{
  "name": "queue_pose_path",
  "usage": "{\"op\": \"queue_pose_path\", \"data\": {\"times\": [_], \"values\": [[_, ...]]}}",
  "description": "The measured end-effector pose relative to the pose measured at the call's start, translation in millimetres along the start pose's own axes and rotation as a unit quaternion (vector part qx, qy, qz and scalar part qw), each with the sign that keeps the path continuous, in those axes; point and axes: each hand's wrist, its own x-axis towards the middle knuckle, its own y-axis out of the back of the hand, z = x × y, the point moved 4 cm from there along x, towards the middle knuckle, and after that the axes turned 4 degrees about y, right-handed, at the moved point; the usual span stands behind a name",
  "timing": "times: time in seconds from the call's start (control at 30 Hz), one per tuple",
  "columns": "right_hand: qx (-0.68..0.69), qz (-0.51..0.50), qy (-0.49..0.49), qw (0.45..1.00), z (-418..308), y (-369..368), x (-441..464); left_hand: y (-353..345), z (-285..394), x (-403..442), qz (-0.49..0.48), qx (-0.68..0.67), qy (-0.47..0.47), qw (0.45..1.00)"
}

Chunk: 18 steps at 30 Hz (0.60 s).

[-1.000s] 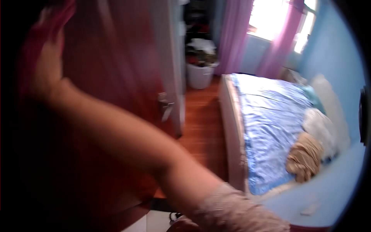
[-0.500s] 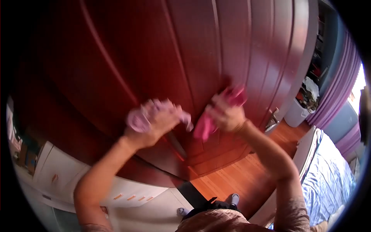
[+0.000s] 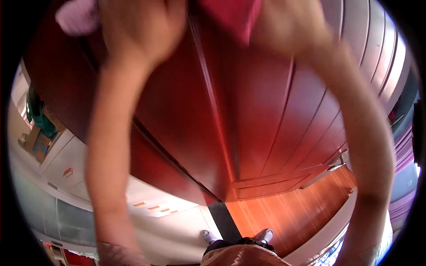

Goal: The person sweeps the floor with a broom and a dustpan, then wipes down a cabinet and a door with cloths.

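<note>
A reddish-brown wooden door (image 3: 177,111) with raised panel strips fills most of the head view. My left hand (image 3: 144,26) is raised at the top edge, closed on a pale pink cloth (image 3: 77,17) that sticks out to its left. At the upper right my right hand (image 3: 288,26) is closed on a deep pink cloth (image 3: 235,17), which hangs toward the left in front of the door. Both hands are blurred, and the frame's top edge cuts off their fingers.
A metal door handle (image 3: 339,160) sits low on the right. White drawers (image 3: 153,195) with orange pulls stand at the lower left, above a pale floor. Orange wooden flooring (image 3: 284,221) and a dark threshold strip (image 3: 224,219) lie near my feet. Purple curtain (image 3: 404,150) hangs far right.
Both hands have moved up and closer to the camera, carrying their cloths to the top of the view. The view has shifted, and the bed at the right is now mostly out of sight.
</note>
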Motion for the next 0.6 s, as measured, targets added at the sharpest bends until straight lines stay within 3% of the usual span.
{"op": "queue_pose_path", "data": {"times": [0.03, 0.07, 0.1, 0.2, 0.23, 0.3, 0.4, 0.43, 0.5, 0.57, 0.6], "values": [[0.089, -0.120, -0.024, 0.989, -17.9, -6.6, -28.0, 23.3, 0.3, -17.9, -0.359, -0.119, 0.144, 0.915], [0.077, -0.069, -0.007, 0.995, -38.6, -10.1, -54.1, 32.6, 47.9, -49.7, -0.119, -0.062, 0.177, 0.975], [0.067, -0.013, 0.010, 0.998, -61.3, -15.5, -83.7, 47.0, 70.9, -73.4, -0.159, -0.078, 0.224, 0.958], [0.210, -0.205, 0.095, 0.951, -133.5, -34.5, -182.6, 95.4, 168.2, -175.0, -0.247, -0.121, 0.349, 0.896], [0.174, -0.216, 0.180, 0.944, -151.8, -35.8, -215.2, 114.8, 217.8, -223.6, -0.285, -0.121, 0.359, 0.880], [0.203, -0.259, 0.247, 0.912, -166.4, -44.8, -244.4, 140.1, 272.7, -283.0, -0.320, -0.104, 0.385, 0.859], [0.115, -0.190, 0.265, 0.938, -139.1, -35.5, -174.6, 132.0, 233.0, -265.6, -0.278, -0.119, 0.346, 0.888], [0.058, -0.113, 0.259, 0.958, -123.3, -29.7, -138.7, 122.0, 205.8, -242.4, -0.254, -0.139, 0.309, 0.906], [0.110, -0.084, 0.165, 0.977, -90.3, -16.4, -58.5, 93.8, 132.3, -178.8, -0.243, -0.130, 0.245, 0.929], [0.030, -0.008, 0.133, 0.991, -58.8, -7.8, 19.0, 69.6, 57.7, -110.2, -0.213, -0.126, 0.240, 0.939], [-0.073, -0.038, 0.103, 0.991, -30.5, -22.5, 46.7, 53.3, 23.9, -82.7, -0.162, -0.094, 0.204, 0.961]]}}
